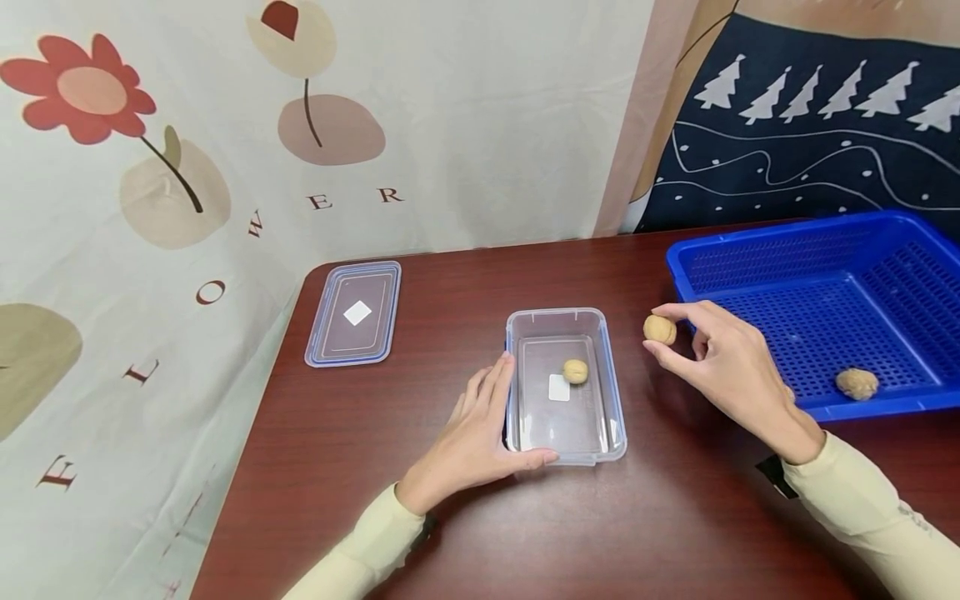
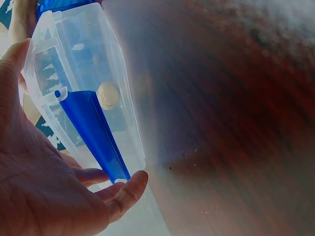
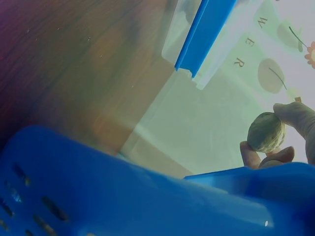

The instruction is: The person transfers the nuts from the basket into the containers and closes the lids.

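Note:
A clear plastic box (image 1: 534, 433) stands on the table with one walnut (image 1: 575, 372) inside. The left hand (image 1: 468, 442) rests against its left side and near corner, fingers extended, thumb along the near edge; in the left wrist view the hand (image 2: 54, 182) is beside the box's blue clip (image 2: 96, 135). Between thumb and fingertip the right hand (image 1: 727, 367) pinches a second walnut (image 1: 660, 329), in the air between the box and the blue basket (image 1: 802, 325). The right wrist view shows this walnut (image 3: 266, 132) in the fingers too. Another walnut (image 1: 857, 384) lies in the basket.
A clear lid (image 1: 354, 313) with a blue seal lies at the table's far left. The blue basket's near rim passes beneath the right wrist area. Behind the table (image 1: 442, 308) hangs a patterned cloth (image 1: 487, 125), with a dark tree-print cloth (image 1: 795, 158) at the right.

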